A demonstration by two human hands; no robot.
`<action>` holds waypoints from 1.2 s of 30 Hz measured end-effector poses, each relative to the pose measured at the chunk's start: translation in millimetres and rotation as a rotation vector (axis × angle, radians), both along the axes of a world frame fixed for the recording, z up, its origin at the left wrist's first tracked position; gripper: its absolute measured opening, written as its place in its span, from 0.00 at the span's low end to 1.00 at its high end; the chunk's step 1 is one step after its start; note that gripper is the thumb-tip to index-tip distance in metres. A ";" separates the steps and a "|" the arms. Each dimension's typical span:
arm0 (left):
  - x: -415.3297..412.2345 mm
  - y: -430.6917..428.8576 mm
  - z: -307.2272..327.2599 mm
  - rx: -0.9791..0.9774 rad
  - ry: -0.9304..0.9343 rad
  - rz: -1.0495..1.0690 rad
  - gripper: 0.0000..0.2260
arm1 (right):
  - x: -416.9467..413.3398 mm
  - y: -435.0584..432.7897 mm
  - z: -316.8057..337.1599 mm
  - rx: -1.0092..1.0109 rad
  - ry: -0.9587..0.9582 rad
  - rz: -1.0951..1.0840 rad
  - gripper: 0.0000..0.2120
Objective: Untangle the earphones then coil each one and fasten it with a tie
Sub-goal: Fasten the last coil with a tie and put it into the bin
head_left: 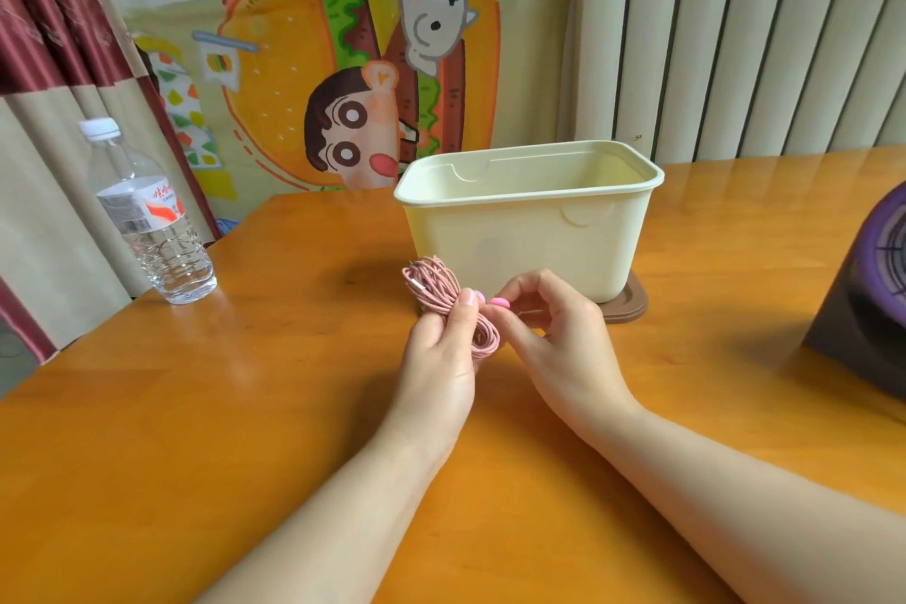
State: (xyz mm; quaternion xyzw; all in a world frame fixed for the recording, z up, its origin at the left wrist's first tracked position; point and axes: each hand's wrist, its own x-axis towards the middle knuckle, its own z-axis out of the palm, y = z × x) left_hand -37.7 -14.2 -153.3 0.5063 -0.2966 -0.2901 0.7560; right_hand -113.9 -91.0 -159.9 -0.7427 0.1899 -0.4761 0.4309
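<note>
Above the glossy orange wooden table (245, 358), near the cream plastic tub (529, 231), the left hand (441, 348) clamps the coiled pink earphone cord (434, 287) mid-bundle. The right hand (554, 334) pinches a small pink piece (500, 302) (earbud or tie, unclear). The cord is likely light, limp and springy, so the waist looks the safest hold.

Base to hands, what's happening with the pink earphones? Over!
Left hand grips coiled pink earphones. Right hand pinches small pink piece beside the coil, earbud or tie unclear. Cream bin close behind, not blocking.
</note>
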 end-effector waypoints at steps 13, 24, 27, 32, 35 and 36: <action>27.6 36.9 35.8 0.482 -0.180 -0.267 0.11 | -17.0 -9.5 52.1 0.118 0.171 0.266 0.05; 20.9 46.5 36.2 0.683 -0.478 -0.614 0.09 | -19.4 12.2 66.5 -0.173 0.533 0.512 0.04; 21.0 46.6 35.1 0.709 -0.481 -0.621 0.09 | -15.8 14.4 57.5 -0.177 0.527 0.510 0.06; 19.4 47.1 36.8 0.692 -0.420 -0.600 0.10 | -13.3 14.6 44.7 -0.151 0.490 0.417 0.06; 18.1 46.7 37.7 0.679 -0.371 -0.593 0.10 | -12.3 15.2 40.2 -0.100 0.512 0.420 0.06; 17.5 46.3 38.0 0.675 -0.367 -0.592 0.10 | -12.3 15.1 39.6 -0.086 0.511 0.422 0.06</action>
